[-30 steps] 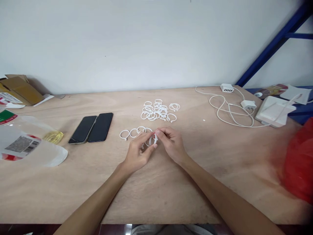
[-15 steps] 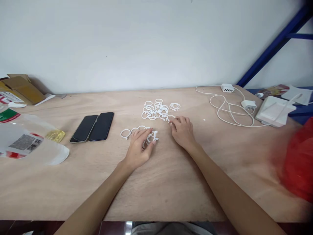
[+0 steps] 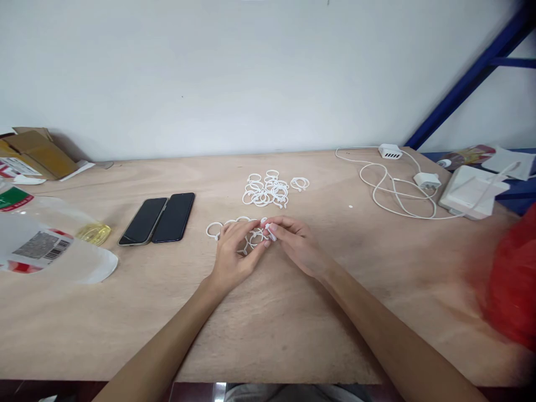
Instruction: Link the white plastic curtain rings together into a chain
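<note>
My right hand (image 3: 299,243) pinches a white plastic ring (image 3: 271,231) between thumb and fingertips, just beside my left fingertips. My left hand (image 3: 237,248) curves round several white plastic rings (image 3: 256,239) on the table, thumb and index finger against them; its fingers partly cover them. One more white ring (image 3: 214,229) of that group shows left of the knuckles. Each ring is thin and round with a small tab. Farther back lies a loose heap of similar rings (image 3: 266,190), with a small separate cluster (image 3: 300,183) to its right.
Two dark phones (image 3: 173,218) lie side by side on the wooden table (image 3: 268,335). A large clear bottle (image 3: 62,245), a yellow coil (image 3: 95,233) and a cardboard box (image 3: 39,153) are at left. White cables (image 3: 381,187), a white device (image 3: 473,190) and a red bag (image 3: 515,279) are at right.
My right hand has moved from the heap's near edge leftward and closer, bringing a white ring to my left hand. My left hand has stayed nearly in place round its rings.
</note>
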Motion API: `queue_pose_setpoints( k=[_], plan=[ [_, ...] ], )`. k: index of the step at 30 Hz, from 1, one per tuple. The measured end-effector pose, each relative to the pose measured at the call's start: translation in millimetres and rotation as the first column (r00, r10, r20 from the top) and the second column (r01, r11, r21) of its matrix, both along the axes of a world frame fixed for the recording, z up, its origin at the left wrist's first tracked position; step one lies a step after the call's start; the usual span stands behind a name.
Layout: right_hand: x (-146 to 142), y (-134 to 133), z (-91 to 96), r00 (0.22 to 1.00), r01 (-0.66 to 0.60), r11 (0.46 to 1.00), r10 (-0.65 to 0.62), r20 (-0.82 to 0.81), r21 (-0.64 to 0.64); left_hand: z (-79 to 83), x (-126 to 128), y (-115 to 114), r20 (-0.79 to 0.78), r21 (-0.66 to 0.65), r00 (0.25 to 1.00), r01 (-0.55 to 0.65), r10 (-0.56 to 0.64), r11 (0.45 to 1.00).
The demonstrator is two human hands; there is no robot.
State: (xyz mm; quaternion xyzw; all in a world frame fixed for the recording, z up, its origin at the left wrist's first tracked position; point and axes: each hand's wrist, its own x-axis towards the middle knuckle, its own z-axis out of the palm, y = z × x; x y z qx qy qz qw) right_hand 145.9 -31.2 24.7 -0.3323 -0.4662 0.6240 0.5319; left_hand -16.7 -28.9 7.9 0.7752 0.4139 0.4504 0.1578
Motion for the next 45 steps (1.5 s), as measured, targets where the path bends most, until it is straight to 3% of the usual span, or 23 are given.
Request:
queue_pose_setpoints(
  k=[5,9,16,20,25,28,30,31,34,36,38,40,45],
  plan=[
    [-5,-5,6.7,0.989,-0.056,0.992,0.039,-0.142,-0.117,-0.7,0,-1,0.089,-0.037,0.996,0.035,-0.031,0.999],
    [-11,-7,6.3,0.989,-0.046,0.994,0.032,-0.142,-0.096,1.0,0,-3,0.141,-0.043,0.99,0.025,-0.019,0.999],
    [-12,-7,1.0,0.981,0.186,0.983,-0.186,0.052,0.015,8.9,1,-2,0.028,0.124,0.999,0.042,-0.045,0.991],
    [-10,-7,6.7,0.974,0.154,0.981,-0.17,0.148,0.118,13.7,2,-3,-0.022,0.108,0.998,0.063,-0.061,0.992],
    [-10,-9,9.8,0.987,0.099,0.988,-0.113,0.114,0.12,11.6,3,-4,-0.008,0.077,0.995,0.095,-0.095,0.993],
    [-4,-3,4.0,0.981,0.072,0.99,-0.093,0.17,0.125,6.4,1,-1,-0.018,0.051,0.999,0.046,-0.045,0.998],
    [5,6,-4.3,0.921,0.138,0.971,-0.198,0.334,0.195,2.7,-2,2,-0.07,0.072,0.997,-0.027,0.032,0.997],
    [10,12,-9.7,0.85,0.186,0.946,-0.291,0.439,0.266,0.9,-4,3,-0.106,0.087,0.992,-0.056,0.065,0.995],
    [27,30,-27.5,0.462,0.236,0.824,-0.562,0.686,0.516,-3.2,-8,4,-0.206,0.109,0.974,-0.078,0.099,0.991],
    [34,40,-36.5,0.234,0.19,0.807,-0.59,0.772,0.559,-4.4,-9,4,-0.238,0.112,0.967,-0.066,0.092,0.991],
    [36,46,-40.9,0.107,0.155,0.815,-0.576,0.81,0.559,-4.2,-9,4,-0.24,0.109,0.967,-0.061,0.086,0.992],
    [35,47,-41.5,0.079,0.139,0.817,-0.573,0.816,0.56,-3.3,-9,3,-0.232,0.096,0.969,-0.062,0.083,0.993],
    [35,40,-39.4,0.163,0.14,0.813,-0.582,0.797,0.565,-1.8,-9,4,-0.222,0.067,0.973,-0.056,0.07,0.996]
  ],
)
